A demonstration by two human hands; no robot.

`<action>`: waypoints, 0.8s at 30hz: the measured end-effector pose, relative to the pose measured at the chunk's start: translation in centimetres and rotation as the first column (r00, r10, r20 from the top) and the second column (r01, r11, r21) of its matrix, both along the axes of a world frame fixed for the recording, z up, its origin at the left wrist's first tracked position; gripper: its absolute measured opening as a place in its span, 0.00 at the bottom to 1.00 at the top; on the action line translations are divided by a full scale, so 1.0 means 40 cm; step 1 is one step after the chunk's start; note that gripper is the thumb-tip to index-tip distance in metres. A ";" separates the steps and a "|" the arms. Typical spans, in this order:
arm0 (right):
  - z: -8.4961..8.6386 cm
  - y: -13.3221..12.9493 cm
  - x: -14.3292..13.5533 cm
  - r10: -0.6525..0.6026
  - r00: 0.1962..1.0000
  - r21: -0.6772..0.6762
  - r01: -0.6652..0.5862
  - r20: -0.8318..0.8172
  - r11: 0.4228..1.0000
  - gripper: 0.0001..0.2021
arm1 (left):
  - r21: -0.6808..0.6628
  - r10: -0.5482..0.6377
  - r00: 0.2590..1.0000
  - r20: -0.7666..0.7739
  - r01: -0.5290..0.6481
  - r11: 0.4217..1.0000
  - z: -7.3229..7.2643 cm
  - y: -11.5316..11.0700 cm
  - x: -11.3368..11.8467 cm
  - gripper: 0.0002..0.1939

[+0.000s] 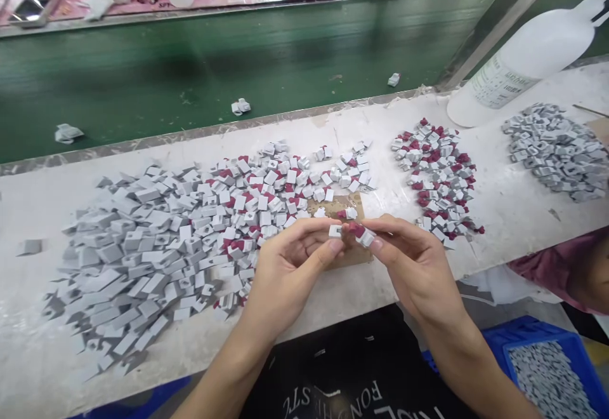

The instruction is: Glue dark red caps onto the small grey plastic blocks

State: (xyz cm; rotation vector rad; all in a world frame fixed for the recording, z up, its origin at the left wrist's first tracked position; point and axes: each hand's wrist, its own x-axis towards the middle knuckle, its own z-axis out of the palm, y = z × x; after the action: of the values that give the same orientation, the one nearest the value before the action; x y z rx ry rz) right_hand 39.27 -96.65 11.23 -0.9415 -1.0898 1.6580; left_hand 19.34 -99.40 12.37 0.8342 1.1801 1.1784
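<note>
Between thumb and fingers, my left hand (297,266) pinches a small light grey block (335,231) with a notch in it. My right hand (413,263) pinches a grey and dark red piece (362,235), its red end pointing toward the grey block. The two parts are close together; whether they touch is hard to tell. Beneath them lies a brown cardboard piece (352,258), with another red and grey piece (351,213) on it. A large pile of grey blocks (137,247) spreads left of my hands, mixed with red and grey pieces (266,184) toward its right side.
Right of centre lies a red and grey pile (440,174), with a grey pile (554,149) farther right. A white bottle (523,57) stands behind them. Small pieces sit on the green belt (190,70). Below right are a blue bin (578,349) and part of another person (566,266).
</note>
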 end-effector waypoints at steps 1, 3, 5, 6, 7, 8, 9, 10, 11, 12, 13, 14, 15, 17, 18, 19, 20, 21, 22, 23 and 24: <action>-0.001 0.001 -0.001 -0.003 1.000 0.002 0.003 0.002 1.000 0.09 | -0.002 -0.005 1.000 0.002 0.005 1.000 -0.003 0.000 0.000 0.05; -0.005 0.001 -0.001 -0.004 1.000 0.007 0.004 0.018 1.000 0.09 | -0.003 -0.007 1.000 0.007 0.007 1.000 -0.008 0.000 -0.001 0.05; -0.007 0.001 0.000 -0.010 0.999 0.016 0.009 0.050 1.000 0.10 | 0.000 -0.009 1.000 0.015 0.009 1.000 -0.011 0.002 -0.002 0.05; -0.006 0.001 0.000 -0.015 0.997 0.022 0.013 0.075 1.000 0.10 | 0.000 -0.012 1.000 0.020 0.012 1.000 -0.012 0.003 -0.002 0.05; -0.005 0.002 0.001 -0.017 0.994 0.030 0.014 0.105 0.999 0.10 | -0.004 -0.020 0.999 0.025 0.020 1.000 -0.013 0.005 -0.002 0.05; -0.002 0.003 0.002 -0.017 0.990 0.042 0.011 0.140 0.999 0.10 | -0.010 -0.031 0.999 0.033 0.032 0.999 -0.014 0.005 -0.002 0.06; 0.000 0.005 0.002 -0.013 0.985 0.056 0.003 0.174 0.998 0.10 | -0.015 -0.040 0.998 0.043 0.040 0.999 -0.016 0.006 -0.001 0.06; 0.003 0.007 0.004 -0.005 0.980 0.071 -0.009 0.201 0.997 0.10 | -0.019 -0.049 0.997 0.052 0.050 0.999 -0.017 0.005 -0.001 0.06; 0.006 0.010 0.005 0.006 0.976 0.081 -0.024 0.218 0.996 0.10 | -0.018 -0.056 0.997 0.055 0.057 0.998 -0.018 0.005 -0.002 0.05; 0.009 0.013 0.008 0.018 0.974 0.084 -0.038 0.225 0.996 0.10 | -0.014 -0.064 0.997 0.051 0.065 0.998 -0.018 0.004 -0.003 0.05; 0.011 0.016 0.010 0.031 0.974 0.082 -0.051 0.225 0.995 0.09 | -0.008 -0.075 0.996 0.040 0.075 0.997 -0.016 0.003 -0.005 0.05; 0.013 0.018 0.013 0.048 0.974 0.074 -0.066 0.220 0.995 0.09 | -0.001 -0.087 0.996 0.024 0.087 0.996 -0.013 0.003 -0.009 0.06; 0.016 0.021 0.015 0.067 0.975 0.065 -0.082 0.212 0.995 0.08 | 0.007 -0.104 0.995 0.010 0.104 0.995 -0.009 0.004 -0.013 0.06; 0.024 0.029 0.018 0.101 0.973 0.054 -0.115 0.209 0.992 0.05 | 0.020 -0.146 0.989 -0.010 0.146 0.989 0.005 0.012 -0.028 0.05; 0.029 0.036 0.019 0.118 0.969 0.057 -0.133 0.217 0.989 0.05 | 0.023 -0.177 0.984 -0.027 0.177 0.984 0.014 0.021 -0.037 0.04; 0.034 0.048 0.018 0.139 0.962 0.064 -0.158 0.234 0.985 0.05 | 0.026 -0.206 0.976 -0.064 0.208 0.978 0.023 0.033 -0.048 0.04; 0.039 0.067 0.015 0.166 0.951 0.075 -0.192 0.261 0.979 0.06 | 0.034 -0.227 0.965 -0.132 0.233 0.972 0.033 0.051 -0.059 0.03; 0.044 0.095 0.012 0.191 0.934 0.096 -0.228 0.302 0.969 0.07 | 0.049 -0.229 0.945 -0.233 0.246 0.968 0.042 0.074 -0.072 0.04; 0.047 0.134 0.007 0.198 0.913 0.128 -0.258 0.356 0.958 0.09 | 0.070 -0.203 0.912 -0.356 0.243 0.967 0.050 0.103 -0.084 0.06; 0.048 0.185 0.001 0.172 0.887 0.175 -0.268 0.428 0.948 0.10 | 0.099 -0.153 0.864 -0.479 0.226 0.969 0.058 0.139 -0.096 0.07; 0.048 0.246 -0.006 0.105 0.849 0.230 -0.256 0.517 0.939 0.12 | 0.129 -0.087 0.808 -0.583 0.197 0.972 0.063 0.182 -0.106 0.08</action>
State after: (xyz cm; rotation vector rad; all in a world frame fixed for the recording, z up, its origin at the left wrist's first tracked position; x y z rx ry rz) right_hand 39.03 -86.82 13.15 -1.1273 -1.7738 1.3697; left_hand 15.10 -92.11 14.90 1.4703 1.4727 0.9394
